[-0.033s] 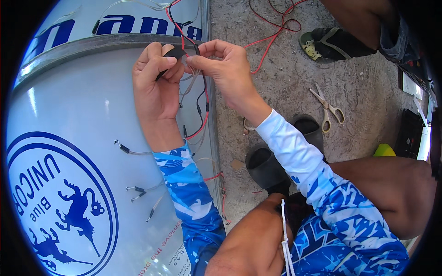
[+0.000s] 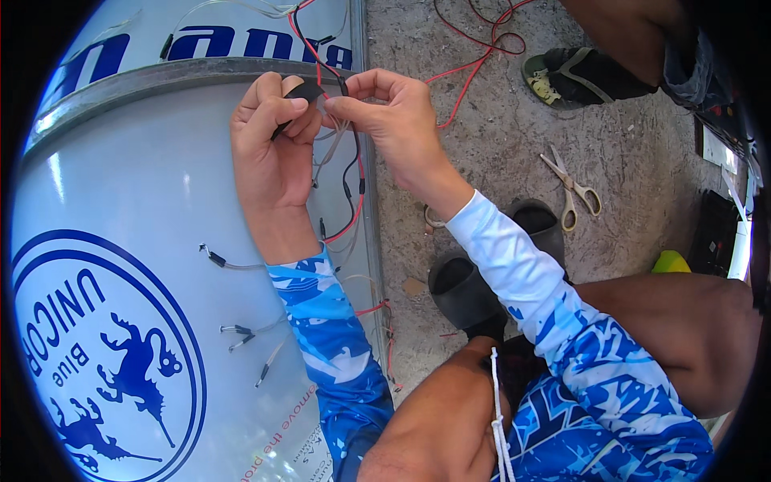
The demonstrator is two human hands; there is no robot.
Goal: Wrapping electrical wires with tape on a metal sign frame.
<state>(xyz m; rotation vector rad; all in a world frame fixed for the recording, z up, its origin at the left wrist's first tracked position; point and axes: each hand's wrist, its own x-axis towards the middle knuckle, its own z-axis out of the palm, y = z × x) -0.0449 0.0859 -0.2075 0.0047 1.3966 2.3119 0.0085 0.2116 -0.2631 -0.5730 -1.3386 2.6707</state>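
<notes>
A piece of black tape (image 2: 303, 95), apparently electrical tape, is gripped between the thumb and curled fingers of my left hand (image 2: 273, 145). One end of it reaches toward the red and black wires (image 2: 356, 149) that run down along the panel's edge. My right hand (image 2: 393, 120) pinches those wires with thumb and forefinger, right beside the tape. Thin pale wires (image 2: 331, 153) hang loose below my fingertips. The exact spot where tape meets wire is partly hidden by my fingers. Both hands are above the edge of a large light-blue panel (image 2: 161, 185).
A grey metal strip (image 2: 144, 80) crosses the panel. Short wire ends (image 2: 213, 257) stick out across its surface. Scissors (image 2: 572, 189) lie on the rough concrete floor (image 2: 482, 153), near black slippers (image 2: 462, 289). Red cable (image 2: 482, 60) loops at the top, by another person's sandaled foot (image 2: 590, 76).
</notes>
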